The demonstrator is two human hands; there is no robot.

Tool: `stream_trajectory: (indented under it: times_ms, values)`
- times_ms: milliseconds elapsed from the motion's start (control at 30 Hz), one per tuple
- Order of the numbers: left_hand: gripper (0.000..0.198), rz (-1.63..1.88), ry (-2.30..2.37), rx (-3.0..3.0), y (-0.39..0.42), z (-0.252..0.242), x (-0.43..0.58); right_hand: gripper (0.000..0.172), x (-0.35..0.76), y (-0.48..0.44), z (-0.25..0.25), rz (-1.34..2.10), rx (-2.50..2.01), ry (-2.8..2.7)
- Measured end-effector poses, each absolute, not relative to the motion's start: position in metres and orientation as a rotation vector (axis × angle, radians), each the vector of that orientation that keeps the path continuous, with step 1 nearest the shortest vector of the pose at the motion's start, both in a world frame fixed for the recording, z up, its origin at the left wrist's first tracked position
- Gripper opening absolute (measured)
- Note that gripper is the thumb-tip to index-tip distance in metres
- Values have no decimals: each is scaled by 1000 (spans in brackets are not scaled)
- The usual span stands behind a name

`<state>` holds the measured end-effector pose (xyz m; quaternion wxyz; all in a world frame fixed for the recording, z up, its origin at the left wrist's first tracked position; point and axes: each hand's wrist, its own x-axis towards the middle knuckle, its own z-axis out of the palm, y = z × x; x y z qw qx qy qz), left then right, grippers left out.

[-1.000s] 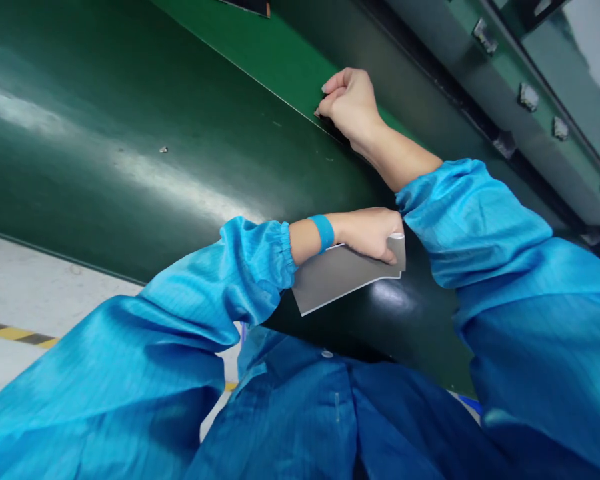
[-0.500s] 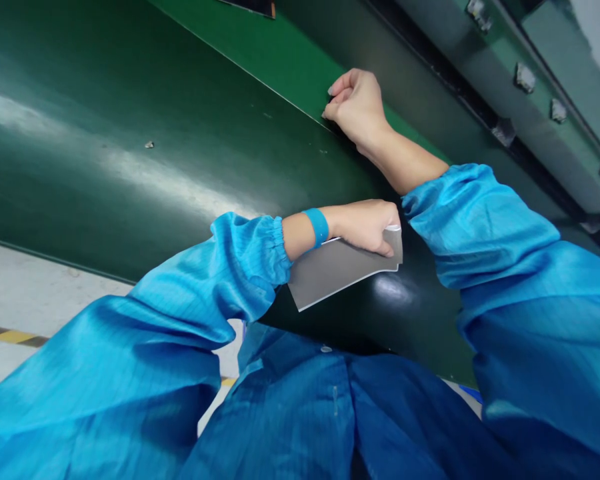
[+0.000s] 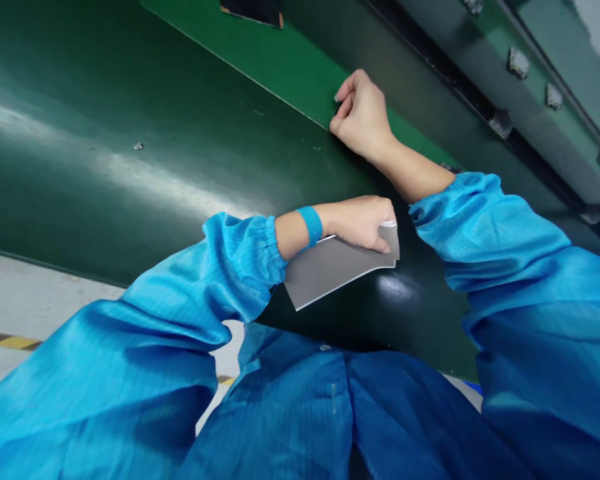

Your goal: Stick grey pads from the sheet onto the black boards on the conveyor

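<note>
My left hand (image 3: pixel 364 223) is closed on a flat grey sheet with white edges (image 3: pixel 325 270), which may be a small stack. The sheet is held low over the dark green mat (image 3: pixel 190 153), close to my body. Farther off, my right hand (image 3: pixel 364 117) has its fingertips pinched together above the lighter green strip (image 3: pixel 290 73). A small dark bit shows between those fingertips, too little of it to name. A blue band (image 3: pixel 310 225) circles my left wrist.
A dark flat piece with orange-brown corners (image 3: pixel 253 9) lies on the lighter strip at the top. One small crumpled scrap (image 3: pixel 139 146) rests on the mat. Along the right runs a dark rail (image 3: pixel 450 77), with several whitish lumps beyond it. Yellow-black tape (image 3: pixel 10 341) marks the floor.
My right hand has shifted slightly right, staying pinched. My left hand keeps its hold on the grey sheet, almost unmoved. The view has shifted a little, showing more of the dark piece at the top.
</note>
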<state>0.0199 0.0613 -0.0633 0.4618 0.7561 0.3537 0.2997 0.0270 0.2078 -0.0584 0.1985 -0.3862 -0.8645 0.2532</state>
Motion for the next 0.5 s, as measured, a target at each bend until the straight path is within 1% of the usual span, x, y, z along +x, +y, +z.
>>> stream_trajectory:
  times_ms: [100, 233, 300, 333, 400, 500]
  values:
    - [8, 727, 872, 1846, 61, -62, 19, 55, 33, 206, -49, 613, -1107, -2537]
    - [7, 714, 866, 1838, 60, -60, 17, 65, 44, 220, -34, 516, -1274, -2627]
    - [9, 707, 861, 1842, 59, -59, 17, 70, 54, 233, -32, 584, -1390, -2578]
    - [10, 706, 855, 1844, 59, -59, 17, 69, 60, 239, -32, 665, -1429, -2531]
    - [13, 709, 849, 1839, 59, -58, 17, 60, 71, 251, -35, 862, -1458, -2418]
    - [13, 706, 849, 1832, 59, -59, 17, 37, 84, 264, -40, 1038, -1453, -2290]
